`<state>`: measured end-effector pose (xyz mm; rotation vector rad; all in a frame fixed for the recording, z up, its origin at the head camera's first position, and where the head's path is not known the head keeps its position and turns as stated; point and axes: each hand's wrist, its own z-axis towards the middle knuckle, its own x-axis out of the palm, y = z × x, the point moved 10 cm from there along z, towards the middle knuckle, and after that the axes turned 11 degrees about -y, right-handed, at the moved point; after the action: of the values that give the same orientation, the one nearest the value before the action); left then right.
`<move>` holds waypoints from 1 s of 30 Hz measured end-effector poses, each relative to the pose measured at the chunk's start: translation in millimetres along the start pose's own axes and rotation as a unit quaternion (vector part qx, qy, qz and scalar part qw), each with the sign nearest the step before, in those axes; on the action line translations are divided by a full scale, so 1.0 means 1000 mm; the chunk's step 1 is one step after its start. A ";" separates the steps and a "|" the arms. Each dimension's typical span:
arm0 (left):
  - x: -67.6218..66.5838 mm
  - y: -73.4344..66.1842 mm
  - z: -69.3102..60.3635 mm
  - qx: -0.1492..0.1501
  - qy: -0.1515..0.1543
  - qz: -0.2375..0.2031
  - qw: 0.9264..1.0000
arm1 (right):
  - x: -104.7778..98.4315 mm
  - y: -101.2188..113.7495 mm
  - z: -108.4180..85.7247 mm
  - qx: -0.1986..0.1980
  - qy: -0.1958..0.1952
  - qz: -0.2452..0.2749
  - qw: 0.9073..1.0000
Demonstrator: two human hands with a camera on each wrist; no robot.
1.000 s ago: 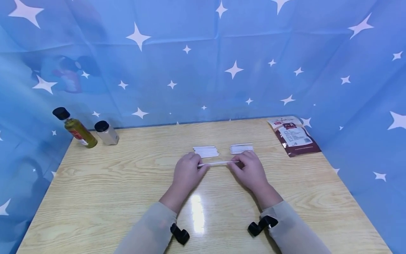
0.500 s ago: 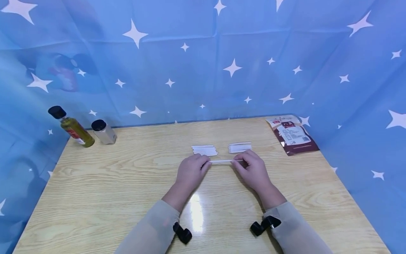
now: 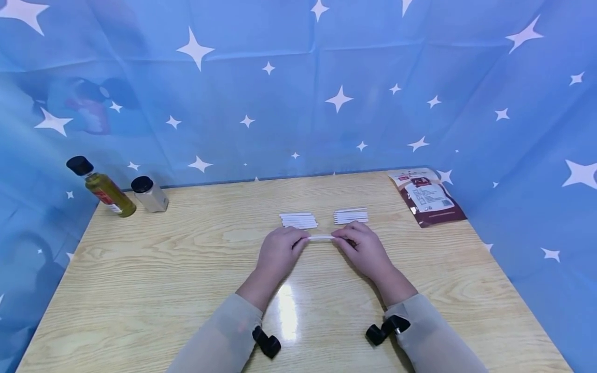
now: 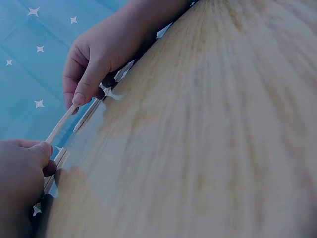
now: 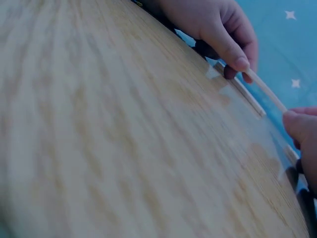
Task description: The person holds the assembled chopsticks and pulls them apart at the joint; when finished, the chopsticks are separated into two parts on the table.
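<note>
A thin white stick (image 3: 321,238) spans the gap between the two hands, nearly level in the head view. My left hand (image 3: 280,253) pinches its left end between thumb and fingers. At the other end my right hand (image 3: 363,249) pinches it the same way. Both wrist views show the stick (image 4: 60,123) held above the tabletop, its ends hidden by the fingertips. Just beyond the hands lie two side-by-side groups of similar white sticks: a left group (image 3: 298,220) and a right group (image 3: 351,216), whose farthest stick lies slightly askew.
On the wooden table (image 3: 163,269), a black-capped oil bottle (image 3: 109,192) and a black-lidded jar (image 3: 151,196) stand at the back left. A brown-and-white packet (image 3: 428,198) lies at the back right. A blue star-patterned cloth (image 3: 261,93) hangs behind the table.
The hands have drawn slightly closer together, so less of the stick shows between them. Its right end no longer shows past my right fingertips. The head view has shifted a little.
</note>
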<state>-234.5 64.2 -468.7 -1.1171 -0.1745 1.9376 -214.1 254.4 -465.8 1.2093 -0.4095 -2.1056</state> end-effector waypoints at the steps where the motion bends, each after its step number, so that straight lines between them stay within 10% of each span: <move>1: 0.000 0.000 0.000 -0.001 0.000 -0.002 1.000 | 0.001 0.000 0.000 -0.003 0.002 0.001 1.000; 30: -0.002 0.003 -0.004 -0.028 0.009 -0.035 0.999 | 0.005 -0.003 0.001 0.008 0.025 0.025 0.999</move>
<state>-233.0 59.9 -471.2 -1.1511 -0.2564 1.8708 -218.3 253.5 -469.8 1.2471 -0.4296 -2.0293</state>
